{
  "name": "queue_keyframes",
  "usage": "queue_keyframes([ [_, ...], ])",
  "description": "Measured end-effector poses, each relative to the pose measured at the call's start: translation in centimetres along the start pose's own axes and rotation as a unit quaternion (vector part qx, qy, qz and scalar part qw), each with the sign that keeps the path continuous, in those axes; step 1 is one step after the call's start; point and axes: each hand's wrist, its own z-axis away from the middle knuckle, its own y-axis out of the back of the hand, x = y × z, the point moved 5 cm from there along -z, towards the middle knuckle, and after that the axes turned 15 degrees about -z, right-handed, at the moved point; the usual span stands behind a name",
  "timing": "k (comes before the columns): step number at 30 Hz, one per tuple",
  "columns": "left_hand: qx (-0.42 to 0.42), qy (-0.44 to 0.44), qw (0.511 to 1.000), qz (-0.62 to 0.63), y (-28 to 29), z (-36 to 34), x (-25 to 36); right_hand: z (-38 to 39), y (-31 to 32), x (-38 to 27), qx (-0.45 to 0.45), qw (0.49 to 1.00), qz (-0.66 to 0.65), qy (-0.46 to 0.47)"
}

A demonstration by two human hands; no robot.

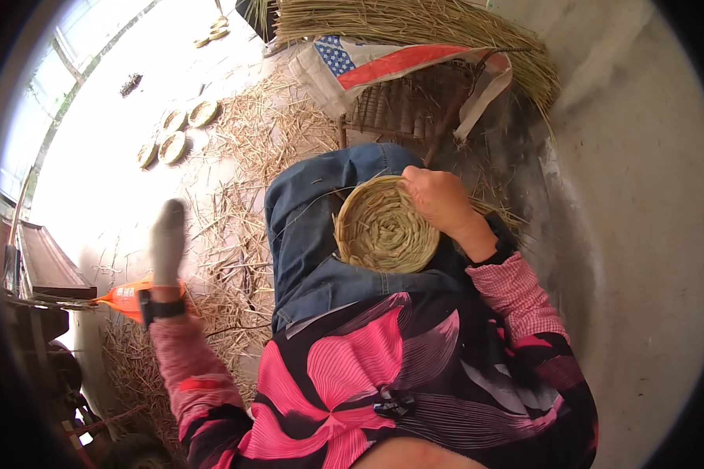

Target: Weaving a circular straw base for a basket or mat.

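A small round woven straw basket rests on my lap over blue denim, its coiled inside facing up. My right hand is bare and closed on the basket's far right rim. Loose straw ends stick out around that rim. Away to the left, clear of the basket, my left hand wears a greyish glove. It is blurred, and its separate fingers do not show.
Straw scraps litter the floor. Several finished-looking baskets lie at the far left. Ahead stands a wicker chair with a printed sack and a long straw bundle. An orange bag lies at left.
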Motion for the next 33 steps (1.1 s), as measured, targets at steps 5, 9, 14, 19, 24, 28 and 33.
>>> queue_keyframes([
  [5, -0.052, -0.304, 0.951, -0.012, -4.4, 6.4, 21.2, -0.6, -1.2, -0.4, -0.041, 0.999, 0.004, -0.017],
  [9, -0.127, -0.312, 0.939, -0.075, -5.1, 7.1, 27.1, -0.5, -1.0, -0.6, -0.052, 0.998, 0.014, -0.025],
  [14, -0.153, -0.334, 0.923, -0.114, -5.7, 6.8, 28.1, -0.4, -0.8, -0.9, -0.051, 0.998, 0.007, -0.036],
  [19, -0.139, -0.346, 0.921, -0.117, -6.0, 7.3, 28.0, -0.3, -0.7, -0.8, -0.045, 0.998, -0.005, -0.042],
  [24, -0.144, -0.344, 0.92, -0.118, -5.8, 7.3, 28.4, -0.3, -0.8, -0.8, -0.039, 0.998, -0.012, -0.039],
  [28, -0.143, -0.34, 0.922, -0.122, -5.9, 7.2, 28.3, -0.4, -0.7, -0.9, -0.033, 0.999, -0.009, -0.036],
  [33, -0.137, -0.34, 0.917, -0.16, -6.3, 7.4, 28.6, 0.0, -1.3, -0.4, -0.044, 0.998, 0.001, -0.042],
])
